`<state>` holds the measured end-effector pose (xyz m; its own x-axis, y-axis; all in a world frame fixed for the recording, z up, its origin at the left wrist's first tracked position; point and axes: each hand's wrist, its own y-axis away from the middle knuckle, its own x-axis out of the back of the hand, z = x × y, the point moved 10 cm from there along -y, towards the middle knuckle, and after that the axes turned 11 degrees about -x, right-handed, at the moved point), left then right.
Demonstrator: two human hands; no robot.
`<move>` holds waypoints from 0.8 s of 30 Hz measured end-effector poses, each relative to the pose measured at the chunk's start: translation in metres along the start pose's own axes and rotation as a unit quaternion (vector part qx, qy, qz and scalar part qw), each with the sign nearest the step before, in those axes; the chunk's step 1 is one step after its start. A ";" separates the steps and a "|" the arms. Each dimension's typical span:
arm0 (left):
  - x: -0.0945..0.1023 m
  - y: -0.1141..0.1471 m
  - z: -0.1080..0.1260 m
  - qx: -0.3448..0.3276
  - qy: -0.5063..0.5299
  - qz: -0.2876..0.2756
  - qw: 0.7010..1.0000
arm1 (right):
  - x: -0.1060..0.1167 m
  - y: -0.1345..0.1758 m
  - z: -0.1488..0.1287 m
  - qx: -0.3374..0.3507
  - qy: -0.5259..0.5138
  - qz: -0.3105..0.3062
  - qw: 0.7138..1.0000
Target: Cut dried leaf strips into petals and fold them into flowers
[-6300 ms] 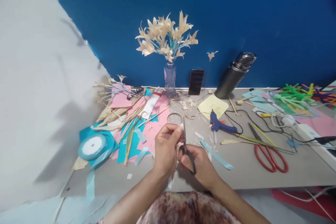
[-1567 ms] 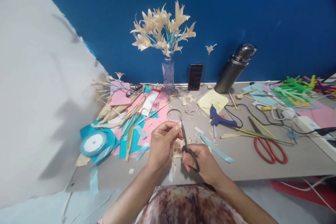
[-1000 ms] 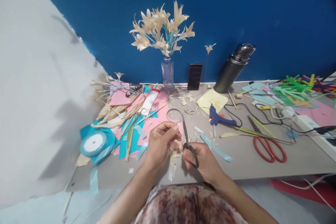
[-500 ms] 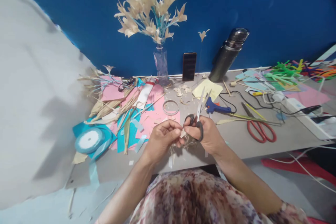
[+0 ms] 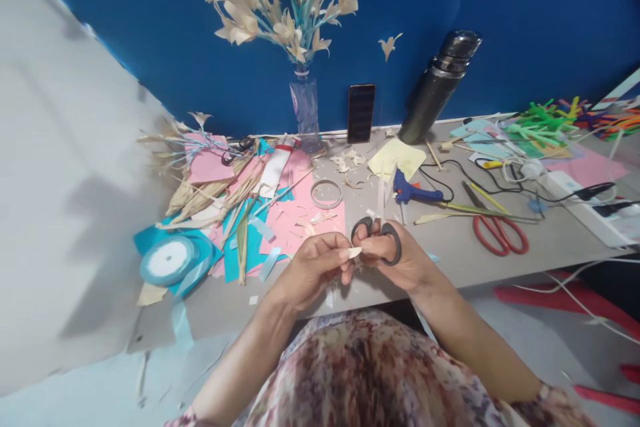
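Observation:
My left hand [image 5: 325, 260] pinches a small pale petal-shaped piece [image 5: 355, 252], whose material I cannot make out for certain. Black-handled scissors [image 5: 391, 244] sit in my right hand [image 5: 403, 257], their blades pointing away from me and smeared by motion. The fingertips of my right hand meet the tip of the pale piece. Beyond my hands lie a roll of tape [image 5: 326, 194] and pink paper [image 5: 285, 223] strewn with scraps. A blue glue gun [image 5: 415, 192] rests past the scissors, beside a yellow paper sheet [image 5: 397, 159].
A bottle vase [image 5: 304, 107] holds pale handmade flowers [image 5: 280, 0]. Against the blue wall lean a phone [image 5: 361, 113] and a dark flask [image 5: 440, 87]. Red-handled scissors [image 5: 500, 233] and a white power strip [image 5: 585, 207] lie right. A blue ribbon spool [image 5: 167, 260] sits left.
The pale piece has turned, so its long pointed shape now shows. The scissors have rotated slightly in my right hand. The whole view has tilted a little downward.

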<state>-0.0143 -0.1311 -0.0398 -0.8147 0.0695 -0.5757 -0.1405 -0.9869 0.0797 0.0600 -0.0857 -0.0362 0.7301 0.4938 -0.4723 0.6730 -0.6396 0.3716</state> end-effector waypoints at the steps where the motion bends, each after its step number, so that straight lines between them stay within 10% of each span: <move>1: 0.001 0.001 0.000 0.003 0.001 0.002 1.000 | 0.004 0.001 -0.003 0.014 0.009 0.009 1.000; 24: 0.005 0.009 -0.014 -0.096 0.095 0.169 0.976 | 0.007 0.042 -0.013 0.223 0.191 0.313 0.903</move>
<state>-0.0122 -0.1416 -0.0535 -0.6745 -0.2756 -0.6849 0.2413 -0.9591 0.1483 0.0946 -0.1015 -0.0131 0.9960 0.0653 0.0612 0.0609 -0.9956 0.0706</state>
